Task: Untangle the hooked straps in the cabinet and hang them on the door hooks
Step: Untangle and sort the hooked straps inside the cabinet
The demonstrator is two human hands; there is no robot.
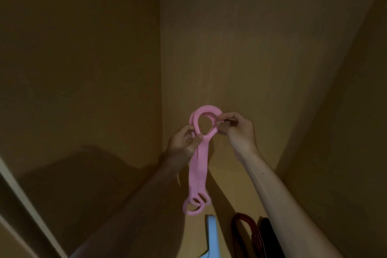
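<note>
Pink hooked straps point(199, 165) hang in the air inside a dim wooden cabinet, stacked together, with a big hook loop at the top and small rings at the bottom. My left hand point(184, 142) pinches the left side of the neck just below the loop. My right hand point(238, 130) pinches the tip of the hook on the right side. The lower rings dangle free near the cabinet's back corner.
The cabinet's brown walls point(83, 69) close in on the left, back and right. Below the straps stand a light blue item point(211, 234), a dark red belt-like loop point(245, 234) and a black item point(270, 236). A pale door edge point(25, 201) runs at the lower left.
</note>
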